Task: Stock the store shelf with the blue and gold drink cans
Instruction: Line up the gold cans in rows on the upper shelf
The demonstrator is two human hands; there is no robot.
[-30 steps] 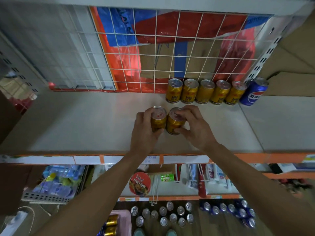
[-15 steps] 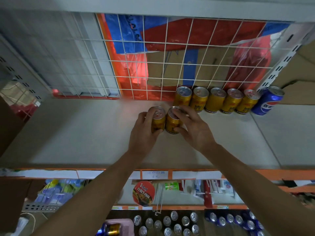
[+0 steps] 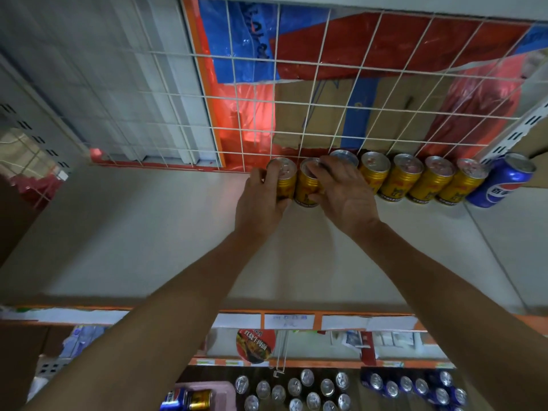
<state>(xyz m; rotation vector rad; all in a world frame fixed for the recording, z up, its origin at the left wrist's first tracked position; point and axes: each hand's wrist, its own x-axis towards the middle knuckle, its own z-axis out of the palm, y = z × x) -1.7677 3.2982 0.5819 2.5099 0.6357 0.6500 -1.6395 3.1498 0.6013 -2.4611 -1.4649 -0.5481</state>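
The left hand grips a gold can round its side. The right hand curls over a second gold can touching the first. Both stand upright at the back edge of the shelf, just before the wire grid; half a second ago they were mid-shelf. Open shelf surface runs leftward along the grid. To the right stand five gold cans and one blue Pepsi can, making seven gold and one blue.

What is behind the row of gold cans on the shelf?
A white wire grid stands behind the gold cans; through it show cardboard and red and blue plastic. The cans cover its bottom edge.
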